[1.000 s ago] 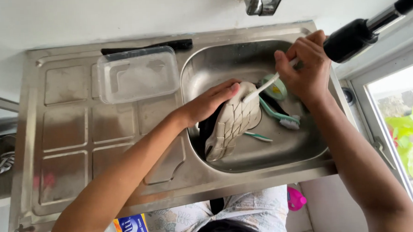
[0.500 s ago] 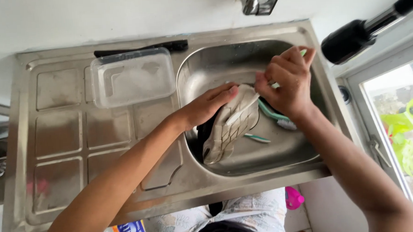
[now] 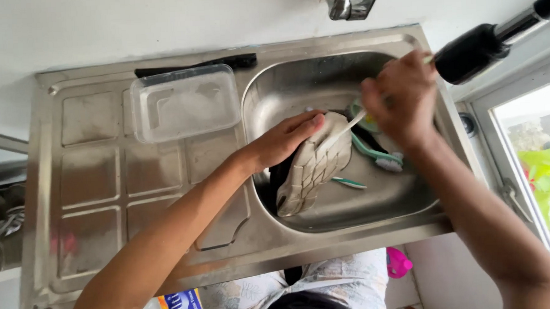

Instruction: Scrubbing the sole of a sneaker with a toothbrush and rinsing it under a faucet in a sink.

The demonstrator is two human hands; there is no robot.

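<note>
A shoe [image 3: 310, 171] lies sole-up in the steel sink basin [image 3: 376, 205], its pale ridged sole facing me. My left hand [image 3: 284, 142] presses on the shoe's heel end and holds it steady. My right hand [image 3: 399, 99] grips a white-handled toothbrush [image 3: 348, 129] whose head rests on the sole. A second, green toothbrush [image 3: 377, 156] lies in the basin beside the shoe, and a thin green stick [image 3: 349, 182] lies below it.
A clear plastic container [image 3: 185, 103] sits on the steel drainboard [image 3: 97, 199] left of the basin. A black tool [image 3: 197, 65] lies along the back rim. A tap [image 3: 350, 1] stands above; a black-handled rod [image 3: 486, 43] crosses the top right. A window [image 3: 535, 161] is at right.
My right hand has moved back and up to the right along the shoe's sole with the toothbrush. My left hand has stayed on the shoe. The camera shifted slightly.
</note>
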